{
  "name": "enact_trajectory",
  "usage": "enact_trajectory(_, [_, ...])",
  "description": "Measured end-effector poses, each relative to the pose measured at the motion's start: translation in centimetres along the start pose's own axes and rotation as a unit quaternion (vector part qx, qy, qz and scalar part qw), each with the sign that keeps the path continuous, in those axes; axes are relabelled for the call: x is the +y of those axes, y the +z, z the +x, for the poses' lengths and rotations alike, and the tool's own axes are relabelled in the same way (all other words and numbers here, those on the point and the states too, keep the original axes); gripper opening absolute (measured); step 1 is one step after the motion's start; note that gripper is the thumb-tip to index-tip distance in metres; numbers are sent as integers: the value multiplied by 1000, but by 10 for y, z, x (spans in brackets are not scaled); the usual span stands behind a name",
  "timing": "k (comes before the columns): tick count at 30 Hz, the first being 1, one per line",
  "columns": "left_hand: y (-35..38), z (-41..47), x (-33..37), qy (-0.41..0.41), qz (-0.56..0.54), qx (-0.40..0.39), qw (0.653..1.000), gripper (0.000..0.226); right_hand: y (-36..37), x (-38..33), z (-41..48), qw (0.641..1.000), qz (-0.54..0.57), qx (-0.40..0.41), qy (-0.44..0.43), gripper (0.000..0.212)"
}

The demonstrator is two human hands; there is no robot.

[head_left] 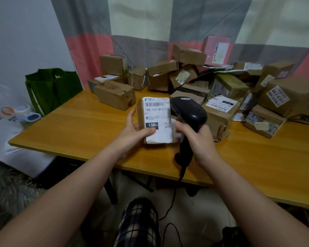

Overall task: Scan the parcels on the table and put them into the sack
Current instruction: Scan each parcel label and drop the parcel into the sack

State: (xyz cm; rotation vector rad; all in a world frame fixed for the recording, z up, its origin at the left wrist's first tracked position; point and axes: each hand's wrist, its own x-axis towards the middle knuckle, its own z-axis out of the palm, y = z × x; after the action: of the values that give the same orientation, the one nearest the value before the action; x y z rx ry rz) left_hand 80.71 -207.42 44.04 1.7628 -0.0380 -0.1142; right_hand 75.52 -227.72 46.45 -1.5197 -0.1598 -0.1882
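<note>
Worktop (78,125): orange-yellow wood, its near edge running slantwise in front of the person; bare on the left half, crowded on the right and along the back.
Room: pale wall (16,41) on the left, and a curtain (150,24) checked in grey, cream and pink behind the worktop.
Parcel (157,118): a small brown carton held over the near middle of the worktop, white label turned up; its long axis runs away from the person, barcode end farthest.
Left hand (132,129): grips the parcel, fingers curled round its left side, thumb pressed across the label's lower part.
Right hand (200,139): fingers wrapped round the handle of a black scanner (189,111), just right of the parcel; the scanner's head leans toward the label, its cable hanging below the worktop's edge.
Sack (52,88): green, standing open-mouthed past the worktop's left end; what lies inside cannot be told.
Pile (221,82): many brown cartons heaped anyhow, labels facing every way.
</note>
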Motion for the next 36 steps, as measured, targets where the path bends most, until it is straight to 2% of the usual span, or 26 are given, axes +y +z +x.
enact_trajectory(1, [0,1,0,15,0,17,1000,100,0,-1,-1,999,-34,-6,-3,2])
enact_trajectory(4, [-1,3,1,49,-5,46,998,104,3,-2,-9,995,-97,-15,-1,15])
enact_trajectory(6, [-1,7,1,69,5,55,996,104,7,-2,-13,994,-112,-8,-14,16])
enact_trajectory(10, [1,13,1,83,25,69,994,101,12,-5,-15,992,-125,7,-32,15])
enact_trajectory(24, [0,20,-2,88,42,75,992,100,10,-9,-18,993,-116,0,-12,10])
enact_trajectory(28, [-4,-3,-1,111,48,106,987,98,18,-10,-22,996,-83,-44,-3,9])
enact_trajectory(31, [-20,-43,-8,116,52,149,981,101,34,-12,-28,993,-44,-106,27,9])
enact_trajectory(36, [-55,-140,-35,91,86,283,951,103,81,0,-55,964,-25,-258,60,20])
